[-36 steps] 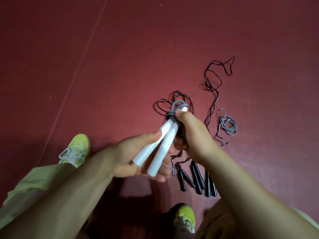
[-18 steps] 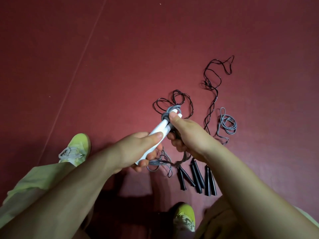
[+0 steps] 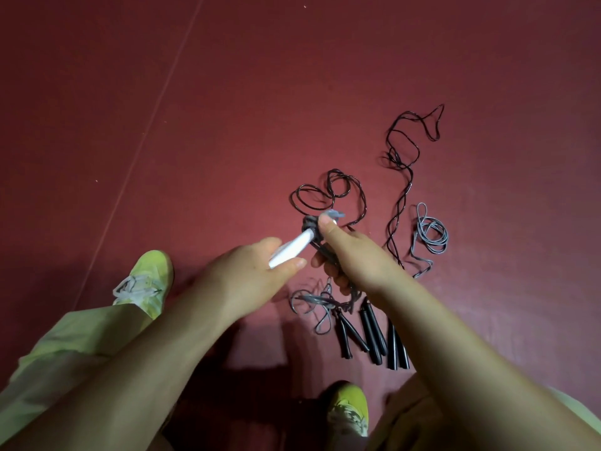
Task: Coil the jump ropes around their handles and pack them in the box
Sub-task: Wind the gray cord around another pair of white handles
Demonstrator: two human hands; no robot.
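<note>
1. The floor (image 3: 227, 125) is dark red, with one thin pale line across it.
2. The handles (image 3: 289, 252) are white.
3. The rope (image 3: 310, 229) wound around them is grey.
4. The loose coil (image 3: 431, 234) is also grey.
5. The long cords (image 3: 403, 177) on the floor are black and shiny.
6. The other handles (image 3: 370, 330) are black.
7. The shoes (image 3: 146, 281) are yellow-green with white laces.
8. The trousers (image 3: 65, 346) are pale green.

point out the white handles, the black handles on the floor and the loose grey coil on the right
white handles (image 3: 291, 249), head view, on the bare middle of the shaft between the hands
black handles (image 3: 370, 330), head view, on the middle pair's grip
grey coil (image 3: 434, 236), head view, on the looped strands
</note>
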